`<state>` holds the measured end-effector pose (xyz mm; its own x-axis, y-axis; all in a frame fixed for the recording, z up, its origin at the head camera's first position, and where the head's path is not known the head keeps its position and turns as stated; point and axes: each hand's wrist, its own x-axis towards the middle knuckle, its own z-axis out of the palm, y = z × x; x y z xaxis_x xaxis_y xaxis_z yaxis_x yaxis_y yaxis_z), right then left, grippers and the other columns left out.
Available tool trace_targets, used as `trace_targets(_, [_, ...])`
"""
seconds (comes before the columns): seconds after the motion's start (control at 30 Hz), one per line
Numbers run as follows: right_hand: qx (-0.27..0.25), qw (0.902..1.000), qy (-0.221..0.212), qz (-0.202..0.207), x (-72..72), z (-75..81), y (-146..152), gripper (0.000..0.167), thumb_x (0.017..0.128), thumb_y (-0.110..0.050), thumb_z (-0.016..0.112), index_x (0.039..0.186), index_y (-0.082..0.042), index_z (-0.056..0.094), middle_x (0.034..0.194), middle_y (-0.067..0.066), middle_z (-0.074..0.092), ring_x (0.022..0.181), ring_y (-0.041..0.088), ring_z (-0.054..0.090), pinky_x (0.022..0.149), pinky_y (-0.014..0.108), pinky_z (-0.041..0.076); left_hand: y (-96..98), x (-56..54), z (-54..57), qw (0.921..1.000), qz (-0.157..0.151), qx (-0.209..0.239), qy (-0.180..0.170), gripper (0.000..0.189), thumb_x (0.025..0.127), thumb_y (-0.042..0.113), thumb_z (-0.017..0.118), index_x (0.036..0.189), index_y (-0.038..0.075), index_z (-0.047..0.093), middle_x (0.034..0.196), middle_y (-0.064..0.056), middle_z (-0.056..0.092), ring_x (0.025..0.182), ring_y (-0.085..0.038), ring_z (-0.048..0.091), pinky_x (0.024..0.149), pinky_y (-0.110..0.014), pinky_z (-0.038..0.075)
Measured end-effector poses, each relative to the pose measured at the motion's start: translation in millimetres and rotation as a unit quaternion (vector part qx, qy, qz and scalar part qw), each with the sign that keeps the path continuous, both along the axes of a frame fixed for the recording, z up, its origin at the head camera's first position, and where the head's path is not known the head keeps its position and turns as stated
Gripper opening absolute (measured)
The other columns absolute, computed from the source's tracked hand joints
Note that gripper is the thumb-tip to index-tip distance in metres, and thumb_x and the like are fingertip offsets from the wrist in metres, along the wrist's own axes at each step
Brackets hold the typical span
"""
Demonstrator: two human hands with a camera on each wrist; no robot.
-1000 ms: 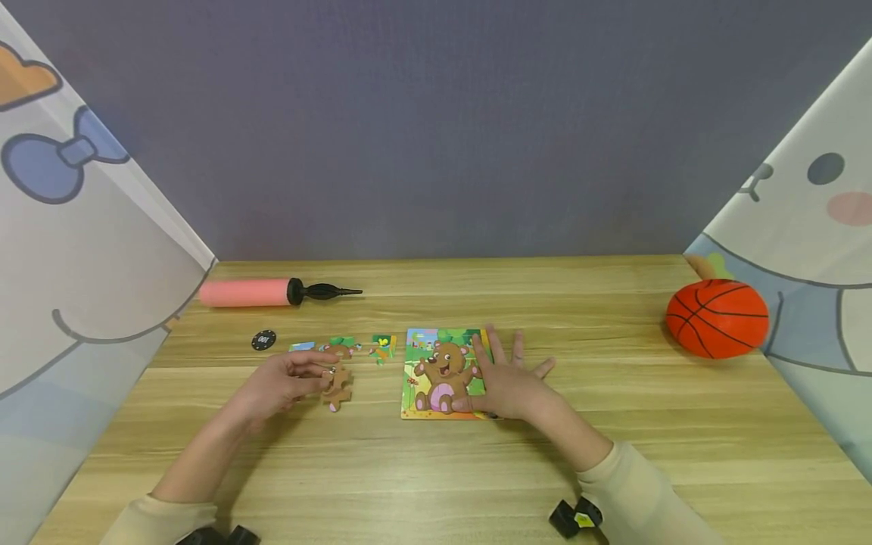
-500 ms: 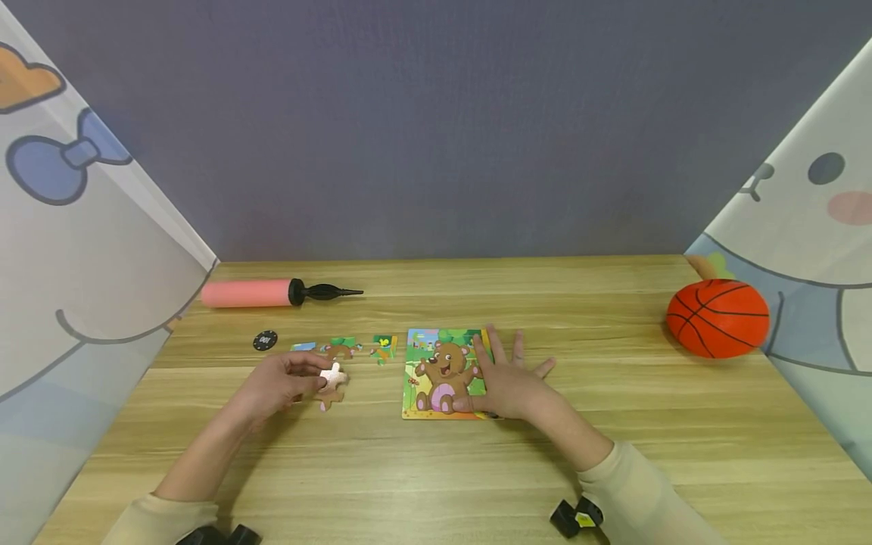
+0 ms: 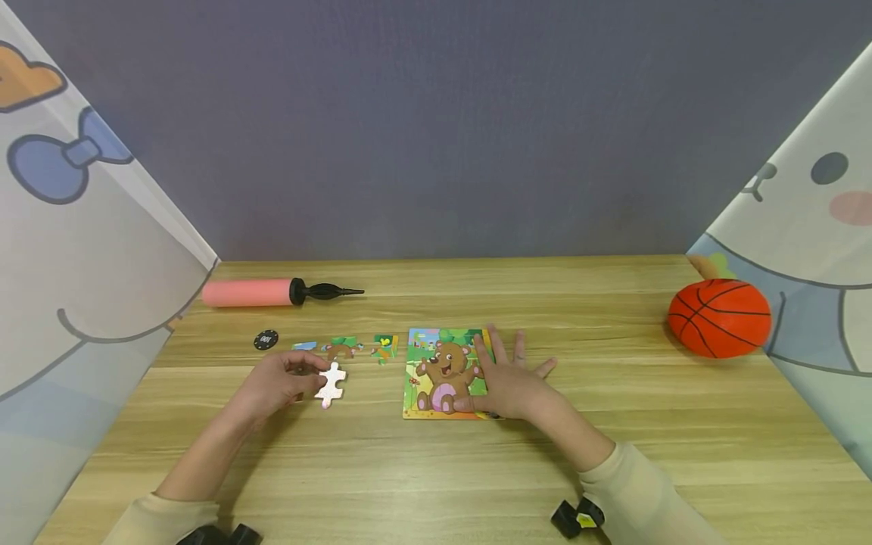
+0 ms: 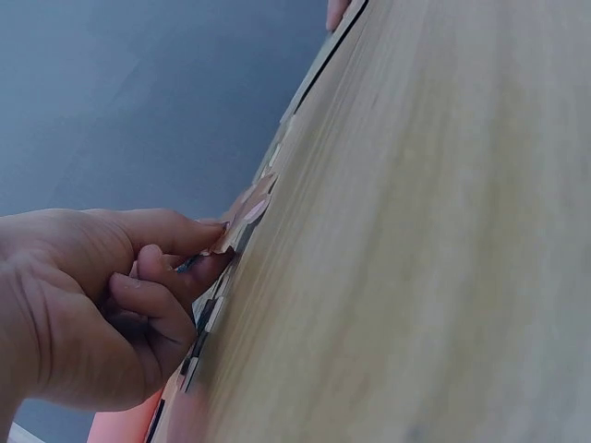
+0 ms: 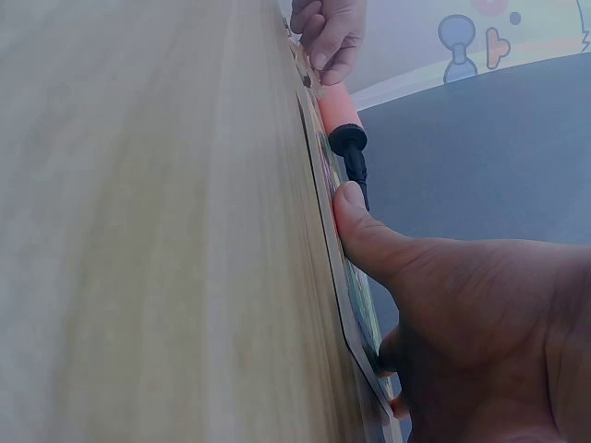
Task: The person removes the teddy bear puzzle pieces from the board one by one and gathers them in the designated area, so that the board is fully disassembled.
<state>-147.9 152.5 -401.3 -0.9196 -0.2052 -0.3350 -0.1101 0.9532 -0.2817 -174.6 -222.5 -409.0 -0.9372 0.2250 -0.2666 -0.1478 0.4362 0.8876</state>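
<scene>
My left hand (image 3: 272, 384) pinches a jigsaw puzzle piece (image 3: 331, 386) between thumb and fingers, tilted close over the table. In the head view its face looks white; in the left wrist view the piece (image 4: 254, 210) shows brown and pink. My right hand (image 3: 514, 384) lies with spread fingers on the right side of a square bear puzzle (image 3: 443, 363), covering part of that edge. In the right wrist view its thumb presses on the puzzle's near edge. Beyond the left hand lie a blue piece (image 3: 304, 346), a bear-head piece (image 3: 342, 349) and a green-orange piece (image 3: 384, 347).
A pink hand pump (image 3: 248, 293) with a black nozzle lies at the back left. Near it is a round black chip (image 3: 266, 340) marked 100. An orange-red ball (image 3: 719, 317) with black lines sits at the far right. A grey panel (image 3: 443, 136) stands behind the wooden table (image 3: 436, 477).
The piece in my left hand has tilted, its visible face going from brown to white in the head view. The right hand stays spread on the bear puzzle.
</scene>
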Motion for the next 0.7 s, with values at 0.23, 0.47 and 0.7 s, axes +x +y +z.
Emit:
trace_targets(0.23, [0.001, 1.0000, -0.001, 0.001, 0.2, 0.9, -0.4, 0.122, 0.077, -0.077, 0.066, 0.163, -0.012, 0.011, 0.168, 0.013, -0.010, 0.144, 0.056, -0.015, 0.085, 0.092, -0.003, 1.3, 0.1, 0.8, 0.9999, 0.008, -0.009, 0.006, 0.025, 0.089, 0.007, 0.076, 0.113, -0.001, 0.071, 0.115, -0.012, 0.064, 0.063, -0.011, 0.047, 0.053, -0.024, 0.044])
trace_targets(0.47, [-0.001, 1.0000, 0.000, 0.002, 0.2, 1.2, -0.2, 0.121, 0.077, -0.077, 0.066, 0.163, -0.012, 0.011, 0.168, 0.013, -0.010, 0.144, 0.057, -0.015, 0.085, 0.092, -0.003, 2.6, 0.9, 1.7, 0.9990, 0.007, -0.040, 0.016, 0.024, 0.088, 0.008, 0.078, 0.111, 0.003, 0.073, 0.121, -0.014, 0.062, 0.075, -0.018, 0.051, 0.058, -0.028, 0.048])
trace_targets(0.7, [-0.004, 1.0000, -0.002, 0.000, 0.5, 1.2, 0.1, 0.122, 0.077, -0.076, 0.067, 0.163, -0.012, 0.011, 0.168, 0.013, -0.011, 0.144, 0.056, -0.016, 0.085, 0.092, -0.004, 3.7, 2.1, 2.2, 0.9991, -0.007, -0.031, 0.030, 0.028, 0.084, 0.009, 0.082, 0.110, 0.004, 0.074, 0.131, -0.016, 0.061, 0.096, -0.024, 0.054, 0.066, -0.030, 0.052])
